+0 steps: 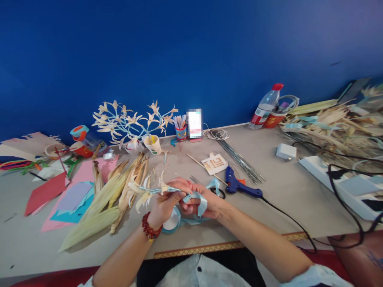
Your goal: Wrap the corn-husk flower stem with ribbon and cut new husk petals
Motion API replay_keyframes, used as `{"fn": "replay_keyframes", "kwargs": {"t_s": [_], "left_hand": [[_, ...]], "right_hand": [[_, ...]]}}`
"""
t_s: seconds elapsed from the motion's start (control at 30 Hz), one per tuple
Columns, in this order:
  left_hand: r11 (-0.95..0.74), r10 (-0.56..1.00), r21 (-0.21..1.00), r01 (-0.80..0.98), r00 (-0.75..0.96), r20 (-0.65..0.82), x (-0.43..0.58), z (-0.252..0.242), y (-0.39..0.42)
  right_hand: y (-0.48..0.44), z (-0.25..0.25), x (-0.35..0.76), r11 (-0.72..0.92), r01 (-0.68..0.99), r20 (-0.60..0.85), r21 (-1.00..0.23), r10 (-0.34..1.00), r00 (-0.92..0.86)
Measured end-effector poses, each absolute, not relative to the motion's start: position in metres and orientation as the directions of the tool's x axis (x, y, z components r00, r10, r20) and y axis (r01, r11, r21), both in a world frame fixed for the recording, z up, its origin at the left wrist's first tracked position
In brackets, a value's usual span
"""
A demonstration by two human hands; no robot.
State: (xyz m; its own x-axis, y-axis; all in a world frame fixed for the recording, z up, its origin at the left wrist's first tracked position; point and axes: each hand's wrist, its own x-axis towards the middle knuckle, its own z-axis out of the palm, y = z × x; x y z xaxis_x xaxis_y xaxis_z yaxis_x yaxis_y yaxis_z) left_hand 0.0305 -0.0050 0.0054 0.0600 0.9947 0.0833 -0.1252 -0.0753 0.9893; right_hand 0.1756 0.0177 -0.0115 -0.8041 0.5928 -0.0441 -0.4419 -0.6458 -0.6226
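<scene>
Your left hand (165,206) pinches the flower stem (154,191); your right hand (211,202) grips blue ribbon (202,204) at the stem's end.

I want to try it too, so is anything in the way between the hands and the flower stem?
Nothing I can see. The left hand is right on the stem, pinching it. The right hand holds the ribbon by the stem's end; its loop hangs to the side.
</scene>
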Motion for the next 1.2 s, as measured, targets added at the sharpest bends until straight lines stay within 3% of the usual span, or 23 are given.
{"fn": "replay_keyframes", "kwargs": {"t_s": [0.13, 0.3, 0.47, 0.77, 0.87, 1.03, 1.2], "left_hand": [[-0.157, 0.975, 0.983, -0.095, 0.143, 0.169, 0.030, 0.005, -0.004], [-0.243, 0.964, 0.965, -0.098, 0.086, 0.252, 0.028, 0.006, -0.003], [-0.332, 0.942, 0.918, -0.218, -0.015, 0.337, 0.024, 0.007, 0.001], [-0.354, 0.935, 0.892, -0.281, -0.135, 0.329, 0.018, 0.012, 0.005], [-0.381, 0.919, 0.876, -0.296, -0.220, 0.326, 0.013, 0.014, 0.009], [-0.366, 0.923, 0.873, -0.322, -0.244, 0.297, 0.006, 0.016, 0.013], [-0.332, 0.943, 0.869, -0.366, -0.160, 0.292, 0.003, 0.018, 0.012]], "right_hand": [[0.018, -0.012, 0.176, -0.663, -0.428, -0.042, -0.614, 0.569, -0.821], [0.017, -0.011, 0.177, -0.678, -0.407, -0.066, -0.612, 0.557, -0.828], [0.020, -0.018, 0.176, -0.638, -0.391, -0.100, -0.664, 0.594, -0.799], [0.016, -0.006, 0.180, -0.550, -0.449, -0.039, -0.704, 0.661, -0.749], [0.005, -0.006, 0.181, -0.464, -0.428, -0.095, -0.776, 0.756, -0.647], [-0.021, -0.004, 0.202, -0.244, -0.363, -0.067, -0.899, 0.897, -0.437], [-0.019, 0.011, 0.234, -0.030, -0.386, -0.005, -0.922, 0.998, -0.066]]}}
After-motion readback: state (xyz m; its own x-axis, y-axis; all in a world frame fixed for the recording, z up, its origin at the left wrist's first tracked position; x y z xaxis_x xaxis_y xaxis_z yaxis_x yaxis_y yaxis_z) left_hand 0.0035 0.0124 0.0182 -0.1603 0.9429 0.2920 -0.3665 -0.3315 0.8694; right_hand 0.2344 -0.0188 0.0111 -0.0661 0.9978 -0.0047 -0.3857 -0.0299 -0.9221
